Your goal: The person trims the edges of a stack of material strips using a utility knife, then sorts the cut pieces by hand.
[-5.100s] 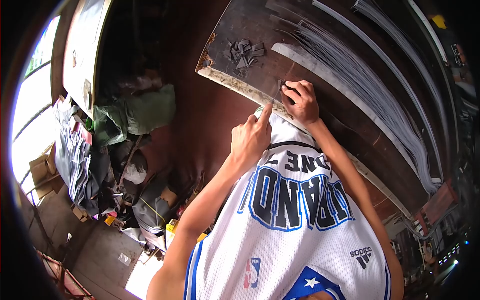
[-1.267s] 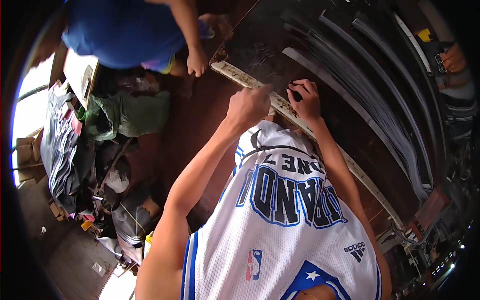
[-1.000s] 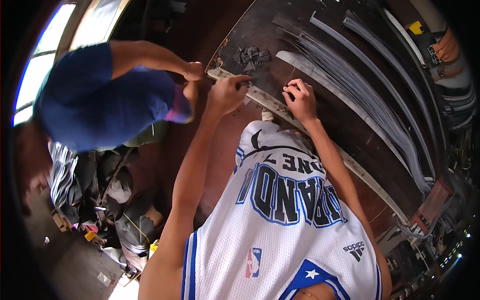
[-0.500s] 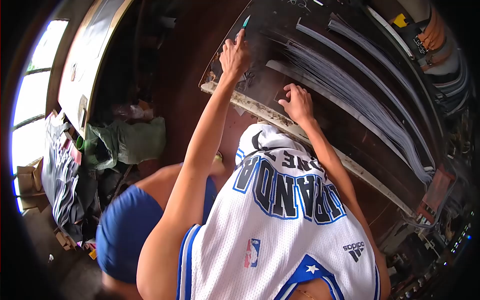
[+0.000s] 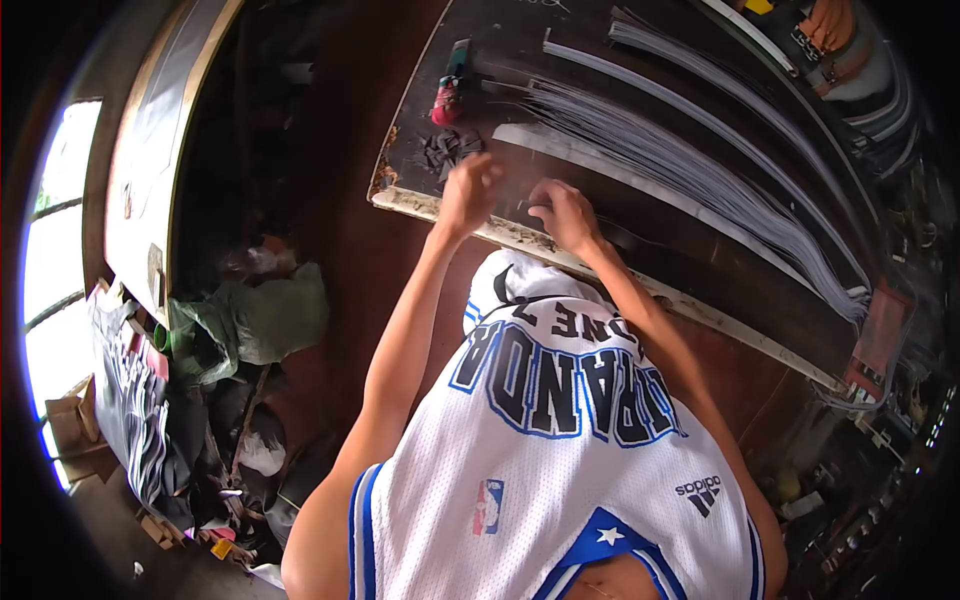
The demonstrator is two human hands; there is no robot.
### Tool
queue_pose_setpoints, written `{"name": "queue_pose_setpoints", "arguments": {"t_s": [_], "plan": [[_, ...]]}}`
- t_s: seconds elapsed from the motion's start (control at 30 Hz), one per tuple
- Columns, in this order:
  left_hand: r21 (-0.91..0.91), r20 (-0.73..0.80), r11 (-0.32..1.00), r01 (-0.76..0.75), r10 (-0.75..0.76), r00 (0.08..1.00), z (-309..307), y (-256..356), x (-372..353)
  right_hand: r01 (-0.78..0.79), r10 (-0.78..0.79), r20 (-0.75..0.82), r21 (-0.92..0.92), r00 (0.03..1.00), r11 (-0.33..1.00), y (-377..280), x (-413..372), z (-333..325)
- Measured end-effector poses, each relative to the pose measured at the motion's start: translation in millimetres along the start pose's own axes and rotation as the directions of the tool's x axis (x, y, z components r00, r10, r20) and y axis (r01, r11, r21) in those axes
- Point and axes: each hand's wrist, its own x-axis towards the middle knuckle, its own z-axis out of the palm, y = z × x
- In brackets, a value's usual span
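Note:
My left hand (image 5: 470, 196) is over the near edge of the dark tabletop, its fingers smeared by motion. To its right, my right hand (image 5: 566, 216) is closed, thumb and fingers curled together above the table edge; I cannot tell what is in it. Crumpled dark strips (image 5: 452, 148) lie just beyond my left hand. Farther up the table rests a slim cutting tool (image 5: 456, 66) with teal on it, beside a red-pink part (image 5: 446, 106). Bundles of long, thin grey strips (image 5: 640, 160) stretch across the table to the right of both hands.
A worn pale rail (image 5: 520, 236) edges the dark table (image 5: 420, 120) in front of me. At its right end stands a reddish frame (image 5: 880, 335). On the left are a green bag (image 5: 280, 315) and stacked dark sheets (image 5: 135, 410) on the floor.
My left hand has let go of the cutting tool, which now lies on the table, and has come back toward my right hand. The person in blue at left has left view.

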Motion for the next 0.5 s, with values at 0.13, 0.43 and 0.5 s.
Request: {"name": "queue_pose_setpoints", "arguments": {"t_s": [0.13, 0.43, 0.5], "plan": [[-0.114, 0.153, 0.992, 0.051, -0.034, 0.988, 24.7, 13.6, -33.0, 0.056, -0.041, -0.067, 0.225, 0.997, 0.973, 11.7, -4.3, 5.6], [-0.297, 0.2, 0.919, 0.258, -0.204, 0.958, 19.7, 8.0, -27.4, 0.149, -0.136, 0.066, -0.276, 0.989, 0.949, 18.2, -31.4, -20.3], [-0.341, 0.244, 0.895, 0.288, -0.212, 0.946, 10.2, 4.9, -22.1, 0.132, -0.164, -0.035, -0.443, 0.986, 0.887, 31.1, -46.5, -29.3]]}}
